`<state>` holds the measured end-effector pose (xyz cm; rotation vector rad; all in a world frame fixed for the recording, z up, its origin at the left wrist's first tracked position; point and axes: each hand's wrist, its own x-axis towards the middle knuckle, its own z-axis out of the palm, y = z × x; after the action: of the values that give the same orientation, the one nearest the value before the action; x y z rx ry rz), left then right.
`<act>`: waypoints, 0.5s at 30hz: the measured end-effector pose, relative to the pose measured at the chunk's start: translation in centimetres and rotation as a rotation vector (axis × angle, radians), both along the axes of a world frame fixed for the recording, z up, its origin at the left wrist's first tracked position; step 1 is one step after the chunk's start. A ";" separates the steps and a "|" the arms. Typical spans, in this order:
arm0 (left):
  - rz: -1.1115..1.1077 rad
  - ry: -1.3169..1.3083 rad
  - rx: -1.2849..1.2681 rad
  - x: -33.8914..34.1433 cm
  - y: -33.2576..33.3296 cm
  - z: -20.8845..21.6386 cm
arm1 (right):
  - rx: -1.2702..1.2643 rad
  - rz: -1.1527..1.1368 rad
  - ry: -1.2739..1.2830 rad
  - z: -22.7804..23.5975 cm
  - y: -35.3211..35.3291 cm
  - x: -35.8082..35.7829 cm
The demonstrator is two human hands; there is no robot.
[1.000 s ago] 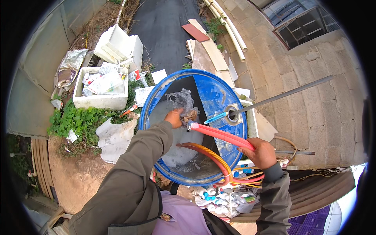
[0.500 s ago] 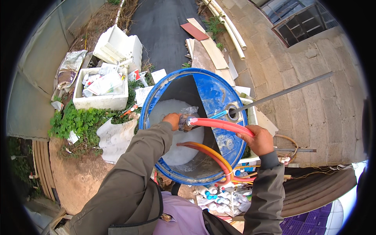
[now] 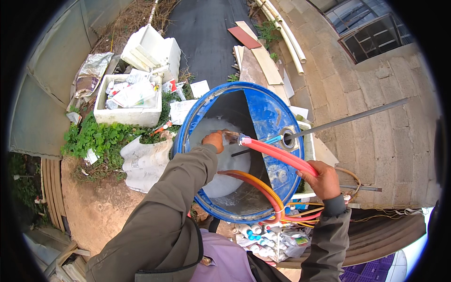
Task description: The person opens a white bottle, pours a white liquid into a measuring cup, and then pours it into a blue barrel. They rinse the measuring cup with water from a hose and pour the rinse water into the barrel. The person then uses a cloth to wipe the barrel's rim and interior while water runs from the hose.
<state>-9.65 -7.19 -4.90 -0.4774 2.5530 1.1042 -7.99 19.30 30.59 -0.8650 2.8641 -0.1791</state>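
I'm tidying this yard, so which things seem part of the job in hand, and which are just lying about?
Likely in use:
pinkish-red hose, held in the right hand
blue barrel, with cloudy liquid inside
ribbed yellow hose, curving into the barrel
grey rod, through the barrel's top

Apparently lying about:
white foam box
boards
cream pipes
corrugated piece

The barrel (image 3: 265,110) is blue, the hose (image 3: 282,154) coral pink.

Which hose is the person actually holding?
The pink hose, in the right hand; the yellow ribbed hose bends into the blue barrel with no hand on it.
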 end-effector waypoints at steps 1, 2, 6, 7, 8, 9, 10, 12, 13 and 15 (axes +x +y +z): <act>0.004 -0.009 -0.005 -0.1 0.1 0.0 | -0.007 -0.025 0.001 0.8 0.2 0.3; 0.007 -0.026 -0.013 -0.1 0.1 -0.1 | -0.020 -0.042 -0.007 1.7 0.4 0.5; 0.092 0.023 0.056 -0.4 0.0 -0.1 | -0.025 -0.099 -0.029 5.1 1.7 1.2; 0.088 0.026 0.058 -0.4 0.0 -0.1 | -0.027 -0.100 -0.003 5.9 2.2 1.4; 0.090 0.040 0.055 -0.4 -0.1 -0.1 | -0.064 -0.115 -0.007 6.5 2.7 1.6; 0.094 0.047 0.069 -0.5 -0.1 -0.1 | -0.103 -0.129 -0.010 7.1 3.2 1.7; 0.103 0.066 0.080 -0.5 -0.2 -0.1 | -0.155 -0.121 -0.005 7.6 3.7 1.8; 0.103 0.085 0.092 -0.6 -0.2 -0.2 | -0.200 -0.151 -0.004 8.6 4.5 2.0; 0.096 0.085 0.093 -0.7 -0.2 -0.3 | -0.226 -0.146 -0.001 9.0 4.9 2.1; 0.094 0.092 0.097 -0.9 -0.2 -0.7 | -0.232 -0.167 -0.008 9.8 5.3 2.3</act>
<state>-10.57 -7.41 -5.63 -0.5381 2.5636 1.3046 -5.69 24.64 40.39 -0.6555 2.9479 -0.5411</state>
